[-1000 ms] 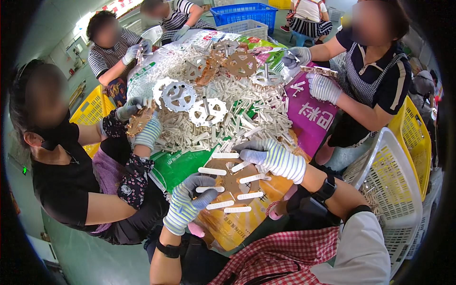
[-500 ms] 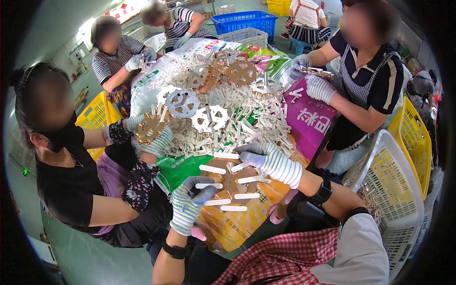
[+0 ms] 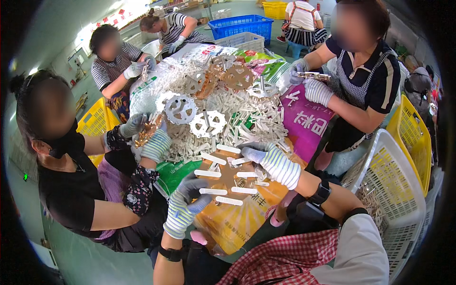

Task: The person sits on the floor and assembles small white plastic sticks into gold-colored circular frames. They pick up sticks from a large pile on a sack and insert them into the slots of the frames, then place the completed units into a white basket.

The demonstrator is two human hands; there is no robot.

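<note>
A flat brown disc [image 3: 229, 176] with slotted arms lies in front of me, with several white strips [image 3: 207, 174] set around its edge. At its left edge is my left hand [image 3: 183, 206], in a striped glove with grey fingers. Thumb and fingers are apart there, near the strip ends; any fingertips under the disc are hidden. My right hand [image 3: 275, 164], gloved alike, is at the upper right edge, its fingers closed at the end of a white strip [image 3: 241, 161]. More strip ends [image 3: 261, 183] show below that palm.
Beyond the disc, a pile of loose white strips [image 3: 266, 118] covers printed sacks [image 3: 304, 114], with toothed metal wheels [image 3: 180, 109] on top. Co-workers sit around it, holding similar parts. A white basket [image 3: 394, 190] and yellow crate [image 3: 412, 137] stand at right, a blue crate [image 3: 241, 26] behind.
The disc with its strips has shifted slightly away from me. My left hand's fingers have drawn a little leftward from the strips. My right hand stays nearly in place.
</note>
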